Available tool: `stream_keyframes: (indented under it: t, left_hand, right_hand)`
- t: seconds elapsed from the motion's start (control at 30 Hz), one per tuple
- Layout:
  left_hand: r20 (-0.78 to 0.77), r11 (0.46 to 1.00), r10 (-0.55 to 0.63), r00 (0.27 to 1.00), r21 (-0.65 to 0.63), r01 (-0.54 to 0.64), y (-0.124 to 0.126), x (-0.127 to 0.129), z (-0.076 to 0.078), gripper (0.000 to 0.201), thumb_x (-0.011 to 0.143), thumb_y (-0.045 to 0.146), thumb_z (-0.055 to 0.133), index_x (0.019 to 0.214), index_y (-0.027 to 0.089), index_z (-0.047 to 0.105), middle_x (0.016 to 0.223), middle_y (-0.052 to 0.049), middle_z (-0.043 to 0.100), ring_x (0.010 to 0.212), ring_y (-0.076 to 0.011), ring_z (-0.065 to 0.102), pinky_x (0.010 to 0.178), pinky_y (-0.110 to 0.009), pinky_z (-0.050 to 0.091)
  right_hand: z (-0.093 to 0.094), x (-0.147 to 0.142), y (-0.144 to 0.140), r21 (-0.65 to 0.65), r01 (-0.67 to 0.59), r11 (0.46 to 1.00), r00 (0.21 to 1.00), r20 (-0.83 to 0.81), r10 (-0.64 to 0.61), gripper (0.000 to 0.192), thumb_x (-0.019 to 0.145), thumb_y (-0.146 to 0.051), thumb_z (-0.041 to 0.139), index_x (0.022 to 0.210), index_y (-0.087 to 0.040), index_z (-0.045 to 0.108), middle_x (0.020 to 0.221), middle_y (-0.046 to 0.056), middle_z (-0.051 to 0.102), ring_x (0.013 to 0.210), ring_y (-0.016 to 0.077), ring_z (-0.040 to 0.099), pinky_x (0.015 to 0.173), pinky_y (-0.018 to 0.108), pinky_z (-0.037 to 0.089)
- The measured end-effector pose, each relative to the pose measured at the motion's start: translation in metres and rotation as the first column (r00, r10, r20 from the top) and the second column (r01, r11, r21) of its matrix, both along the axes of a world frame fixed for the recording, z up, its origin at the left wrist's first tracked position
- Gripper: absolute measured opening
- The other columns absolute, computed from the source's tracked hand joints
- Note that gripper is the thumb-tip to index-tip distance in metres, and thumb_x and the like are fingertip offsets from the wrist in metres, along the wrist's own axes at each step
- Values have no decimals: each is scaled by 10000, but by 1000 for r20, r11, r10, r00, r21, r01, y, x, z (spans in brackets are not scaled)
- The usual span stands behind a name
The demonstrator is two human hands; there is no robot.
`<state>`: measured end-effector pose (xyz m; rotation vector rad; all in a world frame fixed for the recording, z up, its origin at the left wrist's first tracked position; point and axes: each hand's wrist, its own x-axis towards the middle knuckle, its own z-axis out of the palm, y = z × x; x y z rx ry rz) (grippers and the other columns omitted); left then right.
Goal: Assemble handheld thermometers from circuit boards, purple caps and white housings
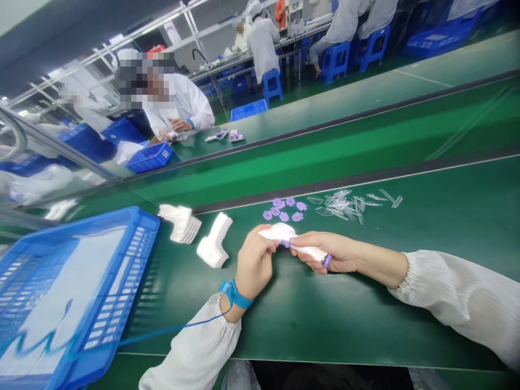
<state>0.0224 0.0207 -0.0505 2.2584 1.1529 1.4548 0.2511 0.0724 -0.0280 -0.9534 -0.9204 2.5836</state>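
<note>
Item: a smooth white hard-plastic, angled handheld body (280, 231) with purple trim, held just above the worktop (325, 330), in front of you. Your left-hand grip (255, 257) is closed about the rounded, wider end, fingertips near a small purple part (285, 244) at mid-length; your right-hand grip (335, 251) wraps the narrower handle, which ends in a purple band (326, 261).

Handling (judged): light, stiff shell; glossy faces probably slip under dry fingers, and thin trim may mark or crack if forced. Best hold: handle in your right palm, left thumb and fingers steadying the broad end, pressure off the edges.

Around it: just beyond your hands, flat purple plastic pieces (284, 216); right of these, a loose heap of clear plastic strips (342, 205). To your left, two groups of white angled plastic shells (214, 239), then a blue slatted plastic basket (151, 219). A blue strap (242, 299) with cord circles your left wrist. Across, a white-coated co-worker (182, 97) sits.
</note>
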Motion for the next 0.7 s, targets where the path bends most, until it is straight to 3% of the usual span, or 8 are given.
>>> stream_keyframes:
  t: [0.07, 0.2, 0.27, 0.4, 0.47, 0.57, 0.63, 0.7]
  left_hand:
    - [-20, 1000, -21, 1000, -4, 21, 1, -2, -1, 272, 1017, -7, 554, 1068, 239, 660, 1001, -42, 784, 1289, -250, 691, 1068, -453, 604]
    - [1, 998, -44, 999, -48, 44, 8, -13, -1, 447, 1043, 157, 665, 1470, 272, 596, 1349, -121, 745, 1347, -269, 662, 1131, -467, 561]
    - [62, 995, -41, 997, -84, 46, 9, -15, -1, 464, 1041, 338, 704, 1486, 258, 598, 1385, -148, 724, 1313, -293, 669, 1108, -483, 566]
    - [362, 988, -60, 930, -114, 108, 5, -2, 6, 479, 1106, 594, 458, 1121, 204, 735, 1041, -111, 763, 1044, -268, 725, 1009, -494, 598]
    - [579, 980, 2, 815, -166, 115, 2, 10, 15, 546, 1156, 509, 337, 883, 198, 693, 821, -58, 709, 848, -211, 710, 916, -430, 608]
    - [757, 947, 143, 637, -291, 133, -1, 26, 34, 541, 1163, 434, 369, 708, 208, 553, 603, 10, 575, 605, -150, 610, 742, -328, 565]
    - [778, 936, 150, 610, -311, 166, -1, 32, 46, 517, 1153, 439, 410, 704, 214, 530, 561, 22, 560, 551, -141, 574, 703, -316, 544]
    - [761, 939, 79, 644, -274, 209, -1, 37, 58, 470, 1152, 422, 424, 754, 213, 562, 563, 16, 599, 559, -151, 584, 710, -323, 541]
  right_hand:
    - [-3, 0, 0, 16, -2, 1000, 1000, -27, 2, 411, 890, -508, 860, 877, -137, 682, 591, -60, 566, 435, 61, 479, 380, 165, 433]
    - [-4, 1, 0, -22, -27, 999, 992, -124, 24, 364, 985, -483, 764, 921, -138, 670, 603, -66, 564, 423, 50, 476, 397, 145, 454]
    - [-5, 0, -2, -98, -89, 991, 986, -151, 74, 357, 1057, -479, 652, 942, -141, 658, 590, -68, 552, 394, 48, 467, 385, 136, 448]
    - [-12, -9, -16, -134, -211, 968, 967, -171, 187, 441, 1119, -540, 480, 973, -156, 639, 572, -57, 561, 344, 68, 483, 344, 145, 440]
    - [-14, -15, -27, -93, -236, 967, 960, -177, 218, 467, 1098, -596, 498, 993, -165, 643, 590, -50, 583, 366, 86, 530, 359, 166, 474]
    - [-9, -23, -35, 48, -266, 963, 960, -73, 269, 620, 1061, -732, 462, 987, -156, 678, 653, 4, 661, 470, 125, 638, 448, 219, 551]
    - [0, -28, -29, 227, -140, 964, 989, 69, 127, 725, 1038, -803, 409, 935, -142, 689, 702, 49, 702, 556, 138, 678, 535, 238, 577]
    - [16, -33, -16, 440, 131, 888, 982, 67, -178, 722, 1031, -811, 416, 929, -147, 682, 756, 56, 708, 649, 138, 688, 631, 246, 583]
